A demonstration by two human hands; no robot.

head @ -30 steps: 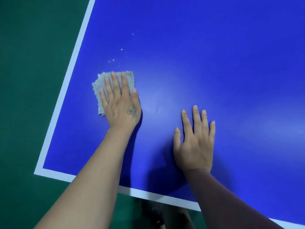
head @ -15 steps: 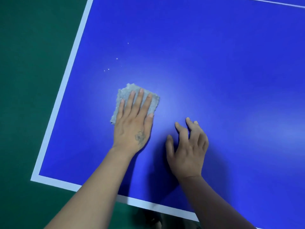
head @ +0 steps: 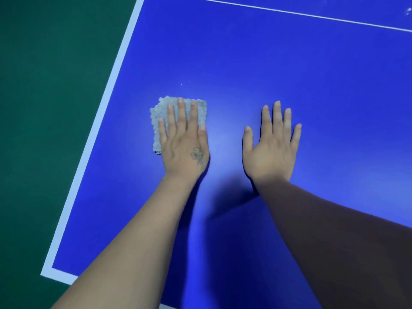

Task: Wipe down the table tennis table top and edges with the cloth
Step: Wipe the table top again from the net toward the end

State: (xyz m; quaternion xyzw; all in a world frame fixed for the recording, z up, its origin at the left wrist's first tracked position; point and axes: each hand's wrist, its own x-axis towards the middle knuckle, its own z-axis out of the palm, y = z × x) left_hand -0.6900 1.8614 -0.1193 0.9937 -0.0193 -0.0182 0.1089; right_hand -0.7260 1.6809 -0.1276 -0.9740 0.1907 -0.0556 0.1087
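1. The left hand (head: 184, 146) lies flat with straight fingers, pressing a grey, nubby, roughly square cloth (head: 165, 114) onto the counter (head: 256, 63); its grip is open, nothing curled.
2. The cloth sits under the fingers and palm, with its ragged edges showing beyond the fingertips and to the outer side.
3. The right hand (head: 270, 148) rests palm-down with fingers spread straight, well apart from the cloth, on smooth glossy blue.
4. A white border stripe (head: 98, 121) runs outward of the left hand, beside the dark green floor (head: 44, 85).
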